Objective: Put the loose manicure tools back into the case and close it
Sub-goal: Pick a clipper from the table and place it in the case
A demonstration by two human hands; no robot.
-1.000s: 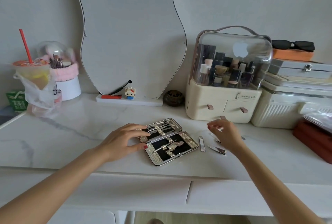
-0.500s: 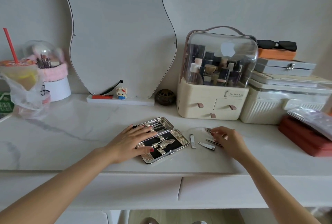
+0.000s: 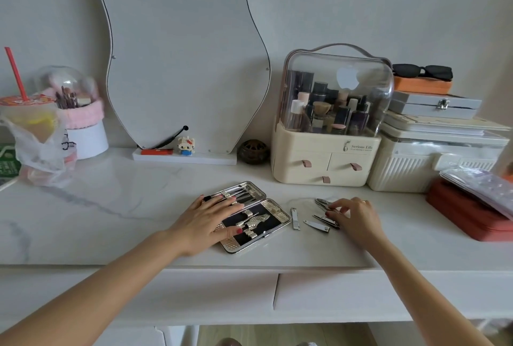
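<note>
The open silver-rimmed manicure case with black lining [image 3: 251, 216] lies flat on the white marble-look desk [image 3: 111, 207], both halves spread, several steel tools already seated under its straps. Just right of the case lie the loose tools: a small upright steel nail clipper [image 3: 295, 218], a second steel clipper lying aslant [image 3: 316, 226], and a cluster of slim steel implements [image 3: 323, 204] partly under the right hand. The left hand [image 3: 206, 222] rests flat across the left part of the case, fingers extended, pressing it down and holding nothing. The right hand [image 3: 354, 215] is bent over the cluster, fingertips on the topmost implement; whether it has a pinch yet cannot be told. Assessment: the step in hand is the pickup of one loose tool. Recommended practice: take a single piece, not the bundle, lift it clear of its neighbours to avoid scattering them, and keep the left hand steadying the case while shifting its fingers off the vacant straps before insertion. Risk: thin polished steel on a smooth desk is likely to slide rather than lift. A cream cosmetics organiser with clear domed lid [image 3: 330, 123] stands behind, well apart.
</note>
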